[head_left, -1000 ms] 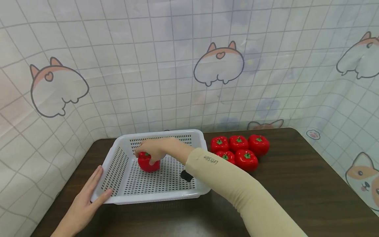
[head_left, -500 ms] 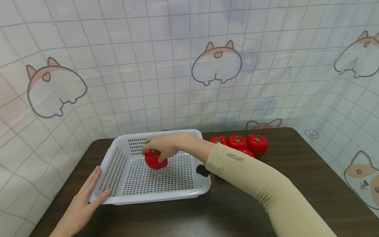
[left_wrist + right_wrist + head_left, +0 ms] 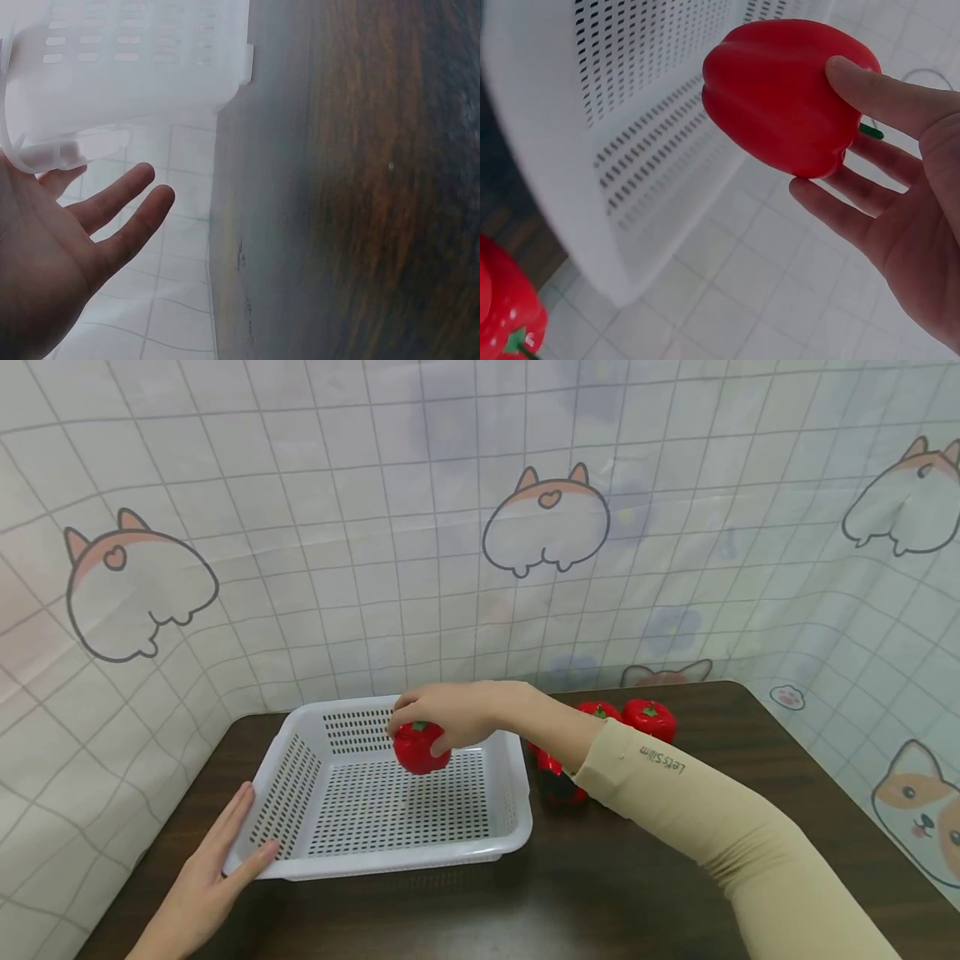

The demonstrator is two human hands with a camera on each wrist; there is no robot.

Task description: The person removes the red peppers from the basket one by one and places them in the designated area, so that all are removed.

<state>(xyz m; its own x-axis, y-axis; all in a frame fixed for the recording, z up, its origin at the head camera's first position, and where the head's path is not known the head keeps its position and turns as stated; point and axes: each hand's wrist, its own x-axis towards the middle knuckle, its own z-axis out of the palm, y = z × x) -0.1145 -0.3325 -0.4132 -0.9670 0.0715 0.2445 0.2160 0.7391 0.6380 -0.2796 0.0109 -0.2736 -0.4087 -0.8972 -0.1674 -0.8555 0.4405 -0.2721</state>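
Note:
A glossy red bell pepper (image 3: 420, 750) with a green stem hangs above the floor of a white perforated basket (image 3: 375, 859). My right hand (image 3: 453, 710) holds it from above; in the right wrist view the thumb lies on one side of the pepper (image 3: 780, 97) and the fingers on the other. At the basket's front left corner rests my left hand (image 3: 202, 885). Its thumb lies along the front rim and its fingers along the left side. The left wrist view shows these fingers extended and spread beside the basket wall (image 3: 142, 82).
More red bell peppers (image 3: 649, 718) stand on the dark wooden table (image 3: 750, 827) right of the basket, partly hidden by my right forearm. A white grid-patterned cloth (image 3: 360, 568) with cartoon dogs hangs behind the table and along both sides.
My right hand has lifted the bell pepper off the basket floor and carried it to the right. The forearm now covers more of the other peppers. My left hand stays at the corner.

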